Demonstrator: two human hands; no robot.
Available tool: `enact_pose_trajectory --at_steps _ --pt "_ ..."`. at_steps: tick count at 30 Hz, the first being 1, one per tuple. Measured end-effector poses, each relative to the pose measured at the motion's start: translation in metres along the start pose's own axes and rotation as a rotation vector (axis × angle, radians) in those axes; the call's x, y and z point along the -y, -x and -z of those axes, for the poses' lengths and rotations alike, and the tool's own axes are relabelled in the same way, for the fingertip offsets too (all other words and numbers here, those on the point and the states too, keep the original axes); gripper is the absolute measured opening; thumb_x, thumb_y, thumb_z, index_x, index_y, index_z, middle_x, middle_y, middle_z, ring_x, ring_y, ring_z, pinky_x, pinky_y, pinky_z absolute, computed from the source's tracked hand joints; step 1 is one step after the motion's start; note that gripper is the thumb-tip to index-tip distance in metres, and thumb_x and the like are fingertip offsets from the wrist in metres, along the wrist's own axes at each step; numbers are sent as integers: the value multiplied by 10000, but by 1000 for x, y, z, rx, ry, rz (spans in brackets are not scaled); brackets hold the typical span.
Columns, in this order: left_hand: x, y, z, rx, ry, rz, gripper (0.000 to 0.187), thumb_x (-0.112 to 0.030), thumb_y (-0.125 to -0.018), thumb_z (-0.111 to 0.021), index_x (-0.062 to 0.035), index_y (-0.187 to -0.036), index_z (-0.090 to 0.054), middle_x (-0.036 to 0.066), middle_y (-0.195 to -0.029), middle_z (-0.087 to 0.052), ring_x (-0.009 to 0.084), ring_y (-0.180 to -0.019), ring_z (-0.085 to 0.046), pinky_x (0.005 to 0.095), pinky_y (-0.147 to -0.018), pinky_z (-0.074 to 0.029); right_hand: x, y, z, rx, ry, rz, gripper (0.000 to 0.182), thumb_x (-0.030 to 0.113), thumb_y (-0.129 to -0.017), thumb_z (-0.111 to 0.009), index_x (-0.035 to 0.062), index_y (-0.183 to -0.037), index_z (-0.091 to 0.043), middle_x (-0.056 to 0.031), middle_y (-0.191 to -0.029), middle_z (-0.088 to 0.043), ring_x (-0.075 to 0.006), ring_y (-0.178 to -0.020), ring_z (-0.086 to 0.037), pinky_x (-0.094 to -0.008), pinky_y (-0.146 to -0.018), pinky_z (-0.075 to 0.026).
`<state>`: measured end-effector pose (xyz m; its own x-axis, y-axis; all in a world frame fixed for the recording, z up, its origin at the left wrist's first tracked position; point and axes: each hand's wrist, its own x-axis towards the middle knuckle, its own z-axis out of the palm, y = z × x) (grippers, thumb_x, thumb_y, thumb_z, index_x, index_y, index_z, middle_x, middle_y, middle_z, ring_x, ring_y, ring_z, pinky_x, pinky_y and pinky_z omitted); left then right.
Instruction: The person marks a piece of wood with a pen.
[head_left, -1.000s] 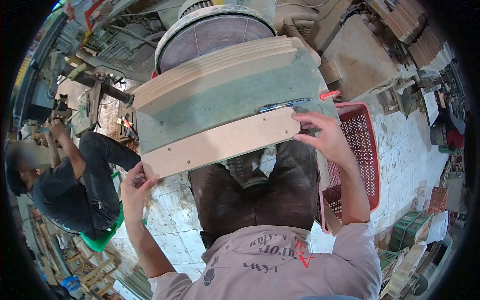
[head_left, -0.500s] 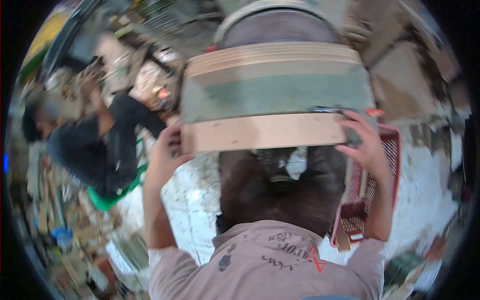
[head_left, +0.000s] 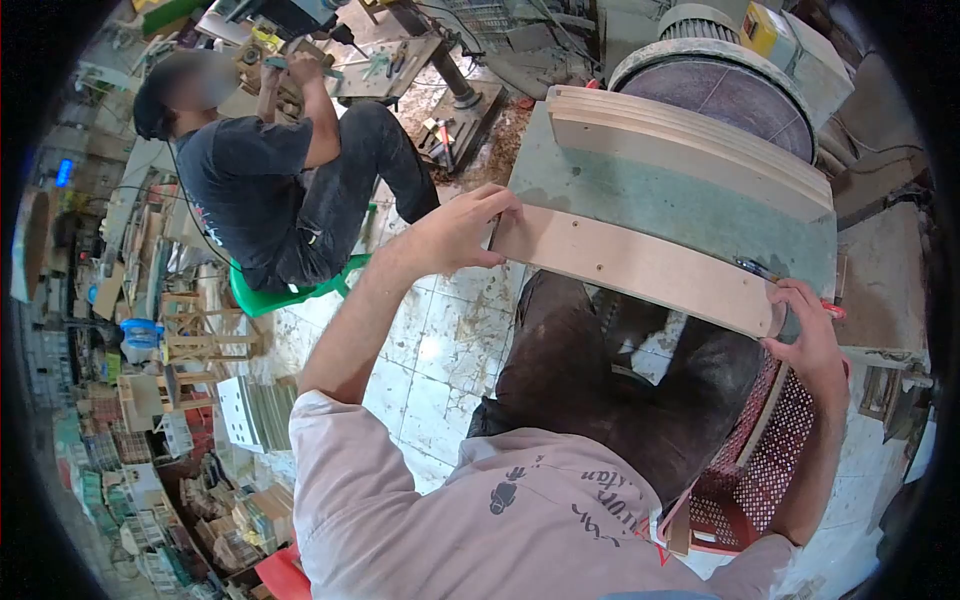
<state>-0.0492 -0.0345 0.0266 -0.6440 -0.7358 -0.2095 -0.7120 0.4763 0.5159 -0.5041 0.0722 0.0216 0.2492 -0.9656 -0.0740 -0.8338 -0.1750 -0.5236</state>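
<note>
A pale wooden board (head_left: 640,262) with a few small holes lies along the near edge of a green table (head_left: 640,200). My left hand (head_left: 465,232) is closed around its left end, thumb low and fingers over the top. At the right end, my right hand (head_left: 806,335) grips the board between thumb and fingers. Behind it, several similar boards (head_left: 690,150) stand on edge in a row, close to a large round sanding disc (head_left: 715,95). A slim dark tool with a red end (head_left: 757,268) rests on the table near my right hand.
A red perforated basket (head_left: 735,490) stands on the floor by my right leg. To the left, a co-worker (head_left: 260,160) sits on a green stool (head_left: 250,290), both hands raised around something. A drill stand (head_left: 460,90) is beyond. Stacked panels (head_left: 250,415) and wood pieces fill the left side.
My view has swung left, so the table and board appear farther right and slanted, and the co-worker shows more fully. Both hands still hold the same board at its ends.
</note>
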Motion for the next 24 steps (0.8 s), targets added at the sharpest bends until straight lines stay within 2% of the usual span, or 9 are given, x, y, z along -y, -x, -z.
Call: enact_pose_trajectory --at_steps 6,9,11,14,16,24 --pt "3 -1 -1 7 -27 2 574 -130 -677 -760 -29 -1175 -493 143 -1182 -518 283 -1089 -549 367 -947 -462 -4 -4 1 11 32 50 547 14 -569 -744 47 -1071 -528 -129 -1164 -529 -322 -1138 -524 -371 -973 -424" --pt "4 -2 0 -14 5 -100 548 -127 -684 -754 -12 -1159 -506 135 -1158 -528 283 -1058 -561 365 -945 -464 -9 -3 3 12 74 102 561 26 -560 -752 50 -1074 -528 -131 -1162 -527 -324 -1129 -520 -374 -968 -426" --pt "3 -3 1 14 0 -20 541 -94 -670 -757 -1 -1144 -514 133 -1160 -532 280 -1061 -566 353 -955 -461 -8 -3 4 33 93 59 555 42 -581 -760 52 -1083 -524 -132 -1175 -530 -328 -1123 -514 -383 -966 -427" --pt "-4 -4 3 -18 60 -20 545 -6 -624 -753 -8 -1115 -516 130 -1198 -531 265 -1090 -562 339 -959 -461 -4 -2 4 -4 126 46 530 68 -613 -769 51 -1081 -520 -127 -1173 -545 -320 -1119 -510 -386 -967 -428" --pt "-8 -4 5 -9 60 -26 543 -5 -624 -752 -8 -1113 -516 125 -1198 -532 263 -1088 -563 342 -958 -462 -4 -5 7 67 83 75 502 85 -639 -772 52 -1071 -519 -119 -1170 -560 -310 -1129 -507 -382 -976 -426" --pt "-8 -3 1 -34 41 12 582 9 -608 -759 -13 -1135 -515 118 -1201 -533 250 -1106 -558 354 -984 -460 -5 -4 8 62 73 79 498 90 -644 -773 60 -1071 -518 -113 -1165 -574 -298 -1135 -511 -381 -981 -426"
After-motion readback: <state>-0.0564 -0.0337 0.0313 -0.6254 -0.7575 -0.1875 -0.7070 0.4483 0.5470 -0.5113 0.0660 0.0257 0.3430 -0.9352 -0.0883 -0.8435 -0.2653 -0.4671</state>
